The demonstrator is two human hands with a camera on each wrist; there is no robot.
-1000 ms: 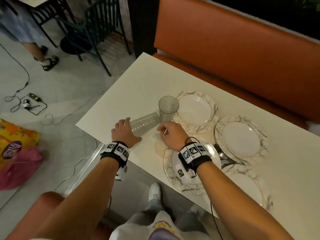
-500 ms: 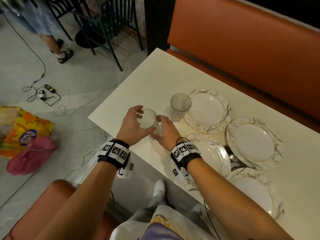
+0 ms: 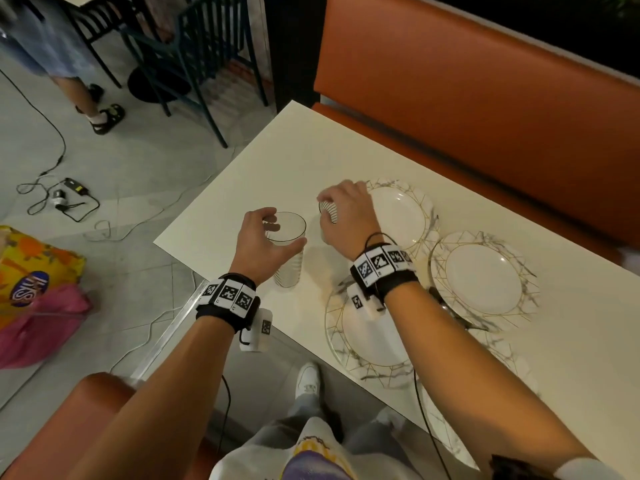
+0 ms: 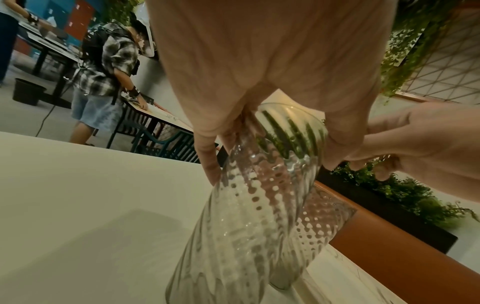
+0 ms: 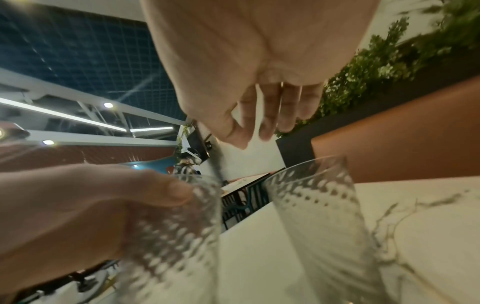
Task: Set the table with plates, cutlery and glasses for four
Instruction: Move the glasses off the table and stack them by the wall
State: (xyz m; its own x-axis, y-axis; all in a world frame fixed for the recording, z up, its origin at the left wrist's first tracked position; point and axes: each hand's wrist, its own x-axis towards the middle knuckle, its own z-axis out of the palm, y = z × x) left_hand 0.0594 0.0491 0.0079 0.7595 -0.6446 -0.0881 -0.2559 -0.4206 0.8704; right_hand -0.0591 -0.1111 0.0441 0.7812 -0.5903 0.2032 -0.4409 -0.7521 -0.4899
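My left hand (image 3: 282, 230) grips a clear ribbed glass (image 3: 289, 268) round its rim; the glass stands upright near the table's left corner. In the left wrist view the fingers (image 4: 207, 162) curl down its side (image 4: 246, 226). My right hand (image 3: 332, 206) hovers over a second ribbed glass (image 3: 329, 214). Its fingertips (image 5: 265, 131) hang loosely above the rim (image 5: 311, 164) and hold nothing. Marbled white plates lie at the back (image 3: 398, 216), at the right (image 3: 485, 275) and under my right wrist (image 3: 367, 337). A spoon (image 3: 446, 311) lies between them.
The white table (image 3: 277, 161) ends in a corner just left of the gripped glass. An orange bench (image 3: 467, 98) runs along the far side. A fourth plate (image 3: 436, 424) shows partly under my right forearm. A person, dark chairs, cables and bags are on the floor to the left.
The glass that lay on its side is now upright in my left hand. My right hand left it and moved back over the second glass.
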